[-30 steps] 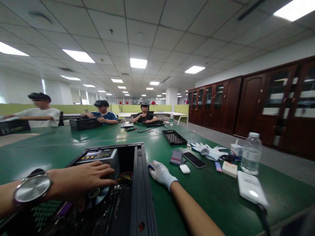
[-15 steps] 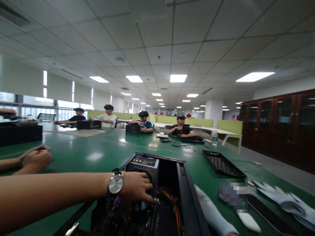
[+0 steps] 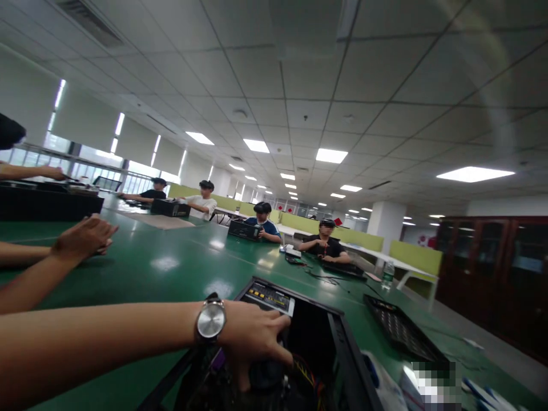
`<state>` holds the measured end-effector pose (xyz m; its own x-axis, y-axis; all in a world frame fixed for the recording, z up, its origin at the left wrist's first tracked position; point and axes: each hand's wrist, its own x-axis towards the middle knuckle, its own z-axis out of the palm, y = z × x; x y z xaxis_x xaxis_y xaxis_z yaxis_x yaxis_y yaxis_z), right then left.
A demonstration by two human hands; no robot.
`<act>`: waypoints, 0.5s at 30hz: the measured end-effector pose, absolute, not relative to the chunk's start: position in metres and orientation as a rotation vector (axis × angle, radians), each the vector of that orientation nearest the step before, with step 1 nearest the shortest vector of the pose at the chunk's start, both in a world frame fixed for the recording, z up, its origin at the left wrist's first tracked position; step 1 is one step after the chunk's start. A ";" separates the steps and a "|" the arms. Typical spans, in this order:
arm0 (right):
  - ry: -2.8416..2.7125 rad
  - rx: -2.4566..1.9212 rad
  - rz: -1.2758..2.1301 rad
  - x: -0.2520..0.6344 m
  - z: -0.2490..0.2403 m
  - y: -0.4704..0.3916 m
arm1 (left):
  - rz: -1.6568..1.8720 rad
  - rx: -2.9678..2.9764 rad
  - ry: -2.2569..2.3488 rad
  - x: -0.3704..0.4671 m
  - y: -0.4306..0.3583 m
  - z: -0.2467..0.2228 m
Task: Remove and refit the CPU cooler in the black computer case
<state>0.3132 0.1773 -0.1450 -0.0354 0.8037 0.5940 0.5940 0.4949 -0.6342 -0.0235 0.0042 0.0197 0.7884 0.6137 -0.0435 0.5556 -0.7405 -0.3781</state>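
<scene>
computer case (image 3: 346, 351), left hand (image 3: 261, 331) spread beside open gap (image 3: 314, 331), right hand (image 3: 384, 383) outside edge (image 3: 362, 371), grip unclear

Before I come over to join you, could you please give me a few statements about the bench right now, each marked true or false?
1. The left hand reaches over an open black computer case. True.
2. The left hand wears a white glove. False: it is bare.
3. The silver-faced watch is on the right wrist. False: it is on the left wrist.
4. Red and yellow wires show within the case. True.
5. The clear bottle lies on its side. False: it stands upright on the table.
6. A black perforated panel lies to the right of the case. True.
</scene>
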 end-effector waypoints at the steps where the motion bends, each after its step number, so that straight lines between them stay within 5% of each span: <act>1: -1.704 -1.198 0.341 0.315 -0.135 0.173 | 0.168 -2.630 -0.886 -0.029 -0.002 0.026; 7: -1.548 -0.928 0.233 0.285 -0.043 0.126 | -0.198 -2.687 -1.036 -0.060 -0.042 0.041; 11: -2.150 -0.742 0.291 0.222 0.016 0.089 | -0.344 -2.772 -1.173 -0.067 -0.064 0.039; 15: -2.836 -0.601 0.112 0.150 0.022 0.082 | -0.374 -2.835 -1.205 -0.073 -0.077 0.037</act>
<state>0.1502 0.0819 0.0221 -0.8866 0.4087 0.2166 0.3903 0.9123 -0.1238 -0.0727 -0.0772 0.0371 0.6696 0.7046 0.2348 0.7139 -0.6978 0.0585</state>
